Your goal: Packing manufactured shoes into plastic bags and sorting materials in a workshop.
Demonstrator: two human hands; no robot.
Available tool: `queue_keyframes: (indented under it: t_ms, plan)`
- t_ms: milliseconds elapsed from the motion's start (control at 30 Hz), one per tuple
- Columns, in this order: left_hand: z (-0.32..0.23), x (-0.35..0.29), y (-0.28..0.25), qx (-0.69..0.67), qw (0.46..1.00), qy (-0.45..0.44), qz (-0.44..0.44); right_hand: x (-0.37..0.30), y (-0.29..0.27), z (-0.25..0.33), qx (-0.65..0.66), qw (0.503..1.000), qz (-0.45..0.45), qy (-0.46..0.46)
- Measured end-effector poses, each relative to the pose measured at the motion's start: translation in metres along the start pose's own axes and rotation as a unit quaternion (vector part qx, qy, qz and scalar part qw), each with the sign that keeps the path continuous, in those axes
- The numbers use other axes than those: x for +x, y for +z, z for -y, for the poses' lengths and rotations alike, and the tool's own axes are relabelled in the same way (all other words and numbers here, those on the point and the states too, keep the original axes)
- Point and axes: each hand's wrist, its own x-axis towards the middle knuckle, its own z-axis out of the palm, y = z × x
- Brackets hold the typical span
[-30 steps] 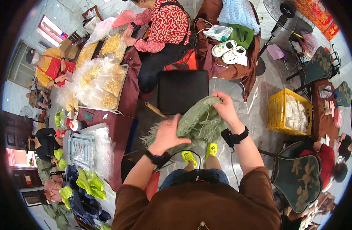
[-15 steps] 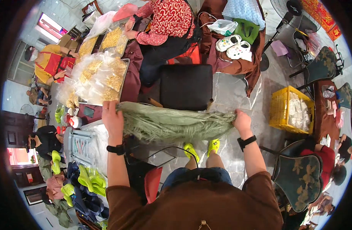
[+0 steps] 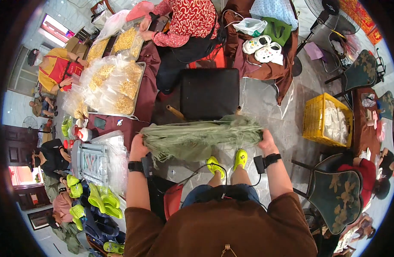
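A green woven sack (image 3: pixel 201 136), folded lengthwise and frayed along its lower edge, is stretched level between my two hands. My left hand (image 3: pixel 138 147) is closed on its left end, and my right hand (image 3: pixel 267 142) on its right end. The fingertips of both hands are mostly hidden by the cloth. Just beyond the sack stands a black-topped stool (image 3: pixel 210 93). Below the sack my feet show in yellow-green clogs (image 3: pixel 240 159) on the grey tiled floor.
At left, a table bears trays and clear bags of yellowish pieces (image 3: pixel 105 83); a person in a patterned red top (image 3: pixel 192 21) works there. A yellow crate (image 3: pixel 327 120) and a patterned chair (image 3: pixel 337 195) stand at right. White clogs (image 3: pixel 262 48) rest on a brown-covered surface ahead.
Both hands have come a little closer to me. My left hand has also moved right, so the sack's ends are nearer together and the cloth is more bunched.
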Motion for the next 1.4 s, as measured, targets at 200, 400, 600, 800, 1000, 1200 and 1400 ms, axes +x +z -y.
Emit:
queue_keyframes:
  t_ms: [200,400,600,800,1000,1200,1400]
  plan:
    - [0.004,0.003,-0.001,-0.175,0.949,-0.043,-0.258,-0.022,-0.008,0.0,-0.73,0.588,-0.067,-0.343]
    - [-0.057,0.028,0.029,-0.44,0.872,-0.159,-0.145,-0.016,-0.076,0.016,-0.795,0.565,-0.091,-0.201]
    - [-0.157,0.039,0.078,-0.315,0.939,-0.063,0.12,-0.064,0.068,-0.032,-0.813,0.506,0.167,-0.236]
    - [-0.223,0.04,0.084,0.056,0.986,0.158,0.02,-0.026,0.144,-0.098,-0.731,0.603,0.213,-0.238]
    - [-0.105,0.044,0.079,0.327,0.922,0.059,-0.199,0.018,0.125,-0.061,-0.422,0.882,0.09,-0.189]
    - [-0.04,0.029,0.088,-0.08,0.93,-0.171,-0.314,-0.001,0.114,-0.022,-0.679,0.649,0.158,-0.304]
    - [-0.046,0.025,0.066,0.085,0.947,-0.077,-0.301,-0.011,0.084,0.024,-0.829,0.416,0.097,-0.362]
